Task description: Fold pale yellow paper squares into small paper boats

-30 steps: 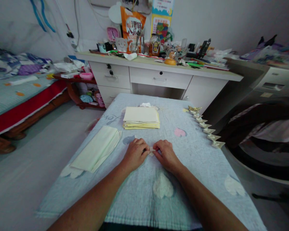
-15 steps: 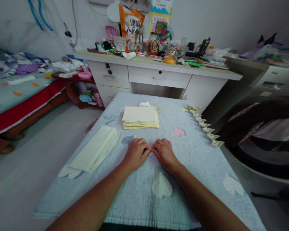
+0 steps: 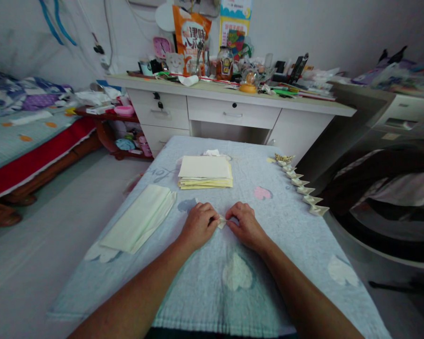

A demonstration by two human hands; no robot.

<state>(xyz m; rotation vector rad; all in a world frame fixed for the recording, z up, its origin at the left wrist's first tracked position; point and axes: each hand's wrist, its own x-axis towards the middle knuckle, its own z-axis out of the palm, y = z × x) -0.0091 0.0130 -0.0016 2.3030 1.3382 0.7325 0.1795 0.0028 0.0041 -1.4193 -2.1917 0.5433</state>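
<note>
Between my two hands, low over the middle of the cloth, is a small pale piece of folded paper (image 3: 221, 223). My left hand (image 3: 200, 224) pinches its left side between thumb and fingers. At the other side, the thumb and forefinger of my right hand (image 3: 245, 224) grip its tip. My fingers partly cover the paper, so its full shape is hard to see. Beyond my hands lies a stack of cream and yellow paper sheets (image 3: 205, 167). To the left rests a pile of long pale green paper (image 3: 141, 219).
A row of small folded paper boats (image 3: 305, 191) runs along the right edge of the cloth-covered table (image 3: 286, 263). Behind stands a cluttered white desk (image 3: 229, 106). A front-loading washing machine (image 3: 403, 122) is at the right, a bed (image 3: 24, 146) at the left.
My right hand has shifted slightly right, widening the gap between my hands. More of the folded paper now shows. My left hand has hardly moved.
</note>
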